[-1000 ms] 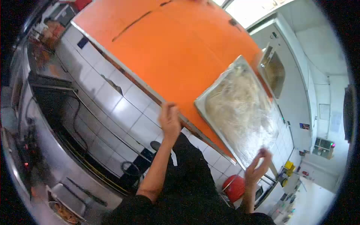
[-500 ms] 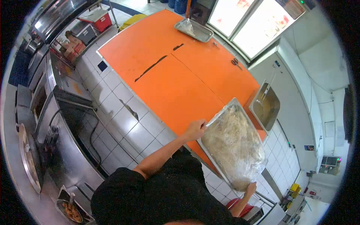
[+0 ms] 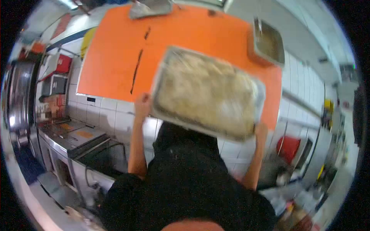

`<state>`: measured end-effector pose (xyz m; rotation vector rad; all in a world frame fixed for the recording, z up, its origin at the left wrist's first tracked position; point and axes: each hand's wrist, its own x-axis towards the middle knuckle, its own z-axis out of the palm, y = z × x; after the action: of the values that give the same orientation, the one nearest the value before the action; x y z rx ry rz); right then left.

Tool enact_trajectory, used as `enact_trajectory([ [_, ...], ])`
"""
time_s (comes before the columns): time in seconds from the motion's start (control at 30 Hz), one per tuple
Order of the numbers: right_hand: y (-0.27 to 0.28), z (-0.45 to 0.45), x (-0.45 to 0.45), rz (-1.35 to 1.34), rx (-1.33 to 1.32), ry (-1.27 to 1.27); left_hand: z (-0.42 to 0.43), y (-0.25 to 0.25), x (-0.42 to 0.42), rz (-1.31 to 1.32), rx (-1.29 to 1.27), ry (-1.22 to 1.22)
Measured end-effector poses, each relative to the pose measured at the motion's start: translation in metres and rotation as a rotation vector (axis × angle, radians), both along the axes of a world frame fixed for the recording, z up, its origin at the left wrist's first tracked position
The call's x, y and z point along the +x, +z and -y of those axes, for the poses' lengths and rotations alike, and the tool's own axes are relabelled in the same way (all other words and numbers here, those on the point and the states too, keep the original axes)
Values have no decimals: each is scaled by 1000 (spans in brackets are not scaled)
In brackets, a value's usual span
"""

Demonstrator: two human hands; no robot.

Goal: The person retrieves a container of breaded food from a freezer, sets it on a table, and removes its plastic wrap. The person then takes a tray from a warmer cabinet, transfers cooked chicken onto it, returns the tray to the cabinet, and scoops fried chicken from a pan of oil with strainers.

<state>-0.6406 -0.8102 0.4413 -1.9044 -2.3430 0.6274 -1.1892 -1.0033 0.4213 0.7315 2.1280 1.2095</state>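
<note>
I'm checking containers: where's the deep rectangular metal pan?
In the head view's upper right, the pan stands at the far right corner of the orange tabletop, beyond the right end of the held shallow metal tray.

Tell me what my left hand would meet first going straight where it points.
Likely the flat orange tabletop just ahead of your left hand, though depth is unclear and it might pass above.

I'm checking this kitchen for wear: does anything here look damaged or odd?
Yes: dark, ragged marks interrupt the orange tabletop, left of the tray in view. They look like tears or worn patches, though blur hides which.
</note>
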Motion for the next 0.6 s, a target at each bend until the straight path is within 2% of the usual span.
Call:
enact_trajectory([
  [0.03,-10,0,-25,147,65,-38,20,-3,-20,23,27,-6],
  [0.07,3,14,-62,-143,203,-98,32,-4,-42,36,69,-4],
  [0.1,10,14,-83,99,-4,-91,42,9,-56,42,61,-20],
  [0.13,17,25,-108,-99,51,-170,49,18,-66,87,35,33],
  [0.2,30,34,-138,-235,-173,-311,68,18,-95,87,20,48],
  [0.27,15,47,-154,-414,-196,-303,78,10,-128,106,71,95],
  [0.3,22,63,-166,-407,-208,-311,81,14,-139,106,32,119],
  [0.37,48,88,-184,-746,-399,-388,79,14,-165,94,6,147],
  [0.4,24,92,-173,-818,-639,-416,80,9,-175,83,8,155],
  [0.43,23,102,-171,-808,-657,-416,78,9,-173,86,-8,164],
  [0.5,21,123,-171,-905,-772,-443,79,13,-173,-249,-85,158],
  [0.53,21,130,-167,-959,-822,-385,81,21,-160,-249,-96,166],
  [0.57,17,135,-163,-955,-832,-380,81,25,-138,-426,-146,301],
  [0.6,12,139,-159,-1063,-884,-401,80,30,-113,-604,-196,434],
])
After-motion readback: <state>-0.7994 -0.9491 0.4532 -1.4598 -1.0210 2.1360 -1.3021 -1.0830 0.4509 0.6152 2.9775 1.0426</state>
